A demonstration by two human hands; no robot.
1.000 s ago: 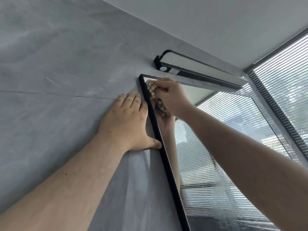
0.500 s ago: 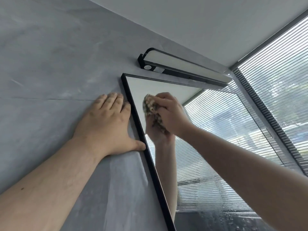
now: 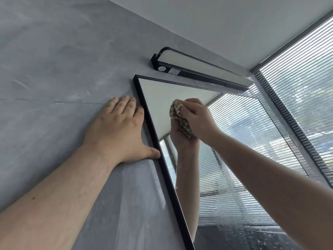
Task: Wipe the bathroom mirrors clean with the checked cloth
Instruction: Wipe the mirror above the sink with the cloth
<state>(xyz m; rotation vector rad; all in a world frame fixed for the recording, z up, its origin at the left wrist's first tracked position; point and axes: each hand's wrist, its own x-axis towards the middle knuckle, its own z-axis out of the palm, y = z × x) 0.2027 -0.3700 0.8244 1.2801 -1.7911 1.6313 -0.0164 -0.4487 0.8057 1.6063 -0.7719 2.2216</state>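
This is a bathroom in a modern home or flat. Large grey stone-look wall tiles [image 3: 54, 60] fill the left of the frame, with a thin joint line running across them. A black-framed mirror [image 3: 243, 159] hangs at centre right, water droplets speckling its lower glass. Just above it sits a slim black vanity light bar [image 3: 194, 69]. At the far right, a window [image 3: 306, 83] with horizontal slat blinds meets the plain white ceiling [image 3: 216, 20].
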